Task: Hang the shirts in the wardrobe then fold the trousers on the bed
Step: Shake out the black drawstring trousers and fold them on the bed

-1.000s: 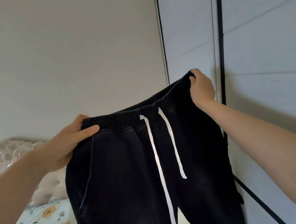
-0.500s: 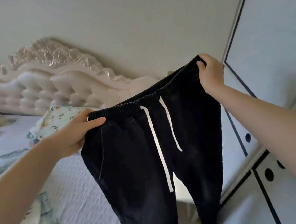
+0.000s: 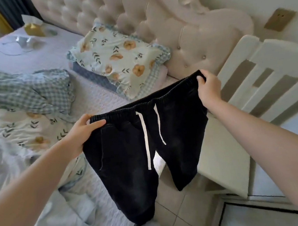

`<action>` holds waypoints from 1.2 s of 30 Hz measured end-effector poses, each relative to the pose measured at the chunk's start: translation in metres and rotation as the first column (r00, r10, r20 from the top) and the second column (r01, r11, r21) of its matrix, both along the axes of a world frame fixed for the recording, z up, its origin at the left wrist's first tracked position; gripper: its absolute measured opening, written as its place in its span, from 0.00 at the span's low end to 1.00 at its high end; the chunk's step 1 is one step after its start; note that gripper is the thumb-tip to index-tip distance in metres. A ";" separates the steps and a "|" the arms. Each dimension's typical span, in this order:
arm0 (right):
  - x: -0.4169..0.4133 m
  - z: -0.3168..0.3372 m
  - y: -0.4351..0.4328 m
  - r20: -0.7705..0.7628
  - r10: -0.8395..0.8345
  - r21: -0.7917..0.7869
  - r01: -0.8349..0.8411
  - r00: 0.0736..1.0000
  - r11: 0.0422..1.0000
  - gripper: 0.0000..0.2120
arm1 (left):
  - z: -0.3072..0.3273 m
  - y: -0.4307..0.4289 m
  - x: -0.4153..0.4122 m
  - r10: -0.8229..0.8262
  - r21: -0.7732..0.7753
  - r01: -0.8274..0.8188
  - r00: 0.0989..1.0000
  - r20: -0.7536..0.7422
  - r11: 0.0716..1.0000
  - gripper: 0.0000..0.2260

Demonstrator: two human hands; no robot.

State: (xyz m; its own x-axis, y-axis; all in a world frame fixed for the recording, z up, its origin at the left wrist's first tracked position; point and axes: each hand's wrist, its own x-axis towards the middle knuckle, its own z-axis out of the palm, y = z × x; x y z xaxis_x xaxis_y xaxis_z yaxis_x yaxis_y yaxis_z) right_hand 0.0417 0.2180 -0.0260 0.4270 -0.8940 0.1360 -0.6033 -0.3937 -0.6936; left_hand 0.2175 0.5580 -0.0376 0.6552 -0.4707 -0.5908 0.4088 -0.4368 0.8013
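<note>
Head view: the black trousers (image 3: 130, 151) hang limp; they look soft and light, and are best held at the waistband (image 3: 144, 107) ends. The left hand (image 3: 81, 132) pinches one end with its thumb on top, and the right hand (image 3: 209, 90) grips the other. The legs dangle over the bed (image 3: 97, 97)'s side edge.

left hand (image 3: 84, 131) gripping, thumb on top | right hand (image 3: 209, 90) gripping | arms outstretched

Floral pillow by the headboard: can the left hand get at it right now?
Probably not as is: the left hand grips the black trousers by the waistband, so it isn't free. The bed between it and the floral pillow looks unobstructed.
</note>
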 end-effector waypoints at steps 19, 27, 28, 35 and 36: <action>0.307 -0.225 0.045 -0.204 0.481 0.020 -0.488 0.853 0.873 0.18 | -0.218 0.066 0.174 0.044 0.384 -0.239 0.891 0.452 0.892 0.06; 0.366 -0.262 0.066 -0.203 0.585 -0.014 -0.599 0.785 0.800 0.16 | -0.248 0.088 0.187 0.131 0.378 -0.367 0.842 0.523 0.850 0.06; 0.381 -0.256 0.067 -0.179 0.581 -0.033 -0.596 0.794 0.803 0.16 | -0.243 0.087 0.194 0.163 0.346 -0.402 0.818 0.552 0.848 0.06; 0.501 -0.207 0.087 -0.161 0.646 -0.164 -0.665 0.746 0.728 0.15 | -0.203 0.106 0.272 0.314 0.221 -0.610 0.644 0.697 0.761 0.09; 0.516 -0.207 0.093 -0.147 0.669 -0.161 -0.685 0.729 0.711 0.16 | -0.202 0.112 0.283 0.316 0.222 -0.628 0.627 0.712 0.745 0.10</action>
State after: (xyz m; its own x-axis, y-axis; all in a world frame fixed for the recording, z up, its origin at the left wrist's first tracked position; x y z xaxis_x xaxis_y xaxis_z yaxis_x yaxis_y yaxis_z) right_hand 0.5573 0.3109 -0.2334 0.9229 -0.3201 0.2141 -0.1678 -0.8346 -0.5246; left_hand 0.5008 0.6701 -0.2396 0.9786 0.2031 -0.0323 0.1623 -0.6663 0.7278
